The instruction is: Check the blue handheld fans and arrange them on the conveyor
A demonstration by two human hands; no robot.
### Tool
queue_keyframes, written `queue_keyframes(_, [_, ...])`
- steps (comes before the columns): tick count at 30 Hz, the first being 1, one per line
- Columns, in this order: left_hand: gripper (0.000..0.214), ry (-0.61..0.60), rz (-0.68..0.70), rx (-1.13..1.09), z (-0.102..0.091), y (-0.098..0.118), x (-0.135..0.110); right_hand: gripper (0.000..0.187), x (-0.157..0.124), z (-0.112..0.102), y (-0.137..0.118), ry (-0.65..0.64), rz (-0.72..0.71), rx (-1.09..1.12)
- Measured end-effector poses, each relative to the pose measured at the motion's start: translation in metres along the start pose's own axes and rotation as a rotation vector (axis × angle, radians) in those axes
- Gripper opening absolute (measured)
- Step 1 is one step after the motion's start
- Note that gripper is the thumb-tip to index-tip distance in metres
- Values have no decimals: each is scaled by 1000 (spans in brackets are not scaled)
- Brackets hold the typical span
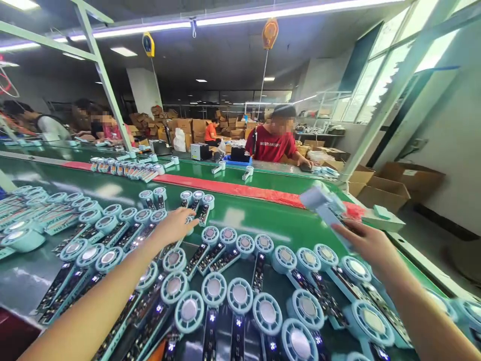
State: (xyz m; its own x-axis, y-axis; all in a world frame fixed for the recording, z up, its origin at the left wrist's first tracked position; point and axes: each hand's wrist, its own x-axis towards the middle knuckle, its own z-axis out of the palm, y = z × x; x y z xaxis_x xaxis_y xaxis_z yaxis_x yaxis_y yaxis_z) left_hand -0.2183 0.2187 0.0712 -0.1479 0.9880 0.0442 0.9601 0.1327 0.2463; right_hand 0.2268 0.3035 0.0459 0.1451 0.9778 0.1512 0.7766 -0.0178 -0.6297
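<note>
The right hand [370, 243] grips one blurred fan [326, 204] loosely above the belt [255, 215]; it could slip. The left hand [175, 225], open, could knock the fan rows [225, 281] beneath it.

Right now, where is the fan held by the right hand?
The raised fan is right of centre, in the right hand, above the green belt.

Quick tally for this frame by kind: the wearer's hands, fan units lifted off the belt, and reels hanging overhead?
Hands: 2, left hand and right hand
Lifted fan unit, in the right hand's fingers: 1
Hanging reels: 2, yellow reel and orange reel
Total: 5
</note>
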Motion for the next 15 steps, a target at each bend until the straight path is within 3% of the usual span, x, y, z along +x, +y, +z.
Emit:
queue_keyframes(2, [48,-54,-108,58,11,-8,43,41,50,33,-26,-90,-3,-23])
queue_keyframes(5, [71,-133,-251,129,36,-9,81,32,111,83,-46,-139,29,-98])
queue_keyframes(10, [93,-255,-324,212,66,-14,97,38,176,150,-65,-89,123,-194])
queue_keyframes(15, [98,-412,-334,193,66,-21,106,53,204,204,-73,-61,196,-265])
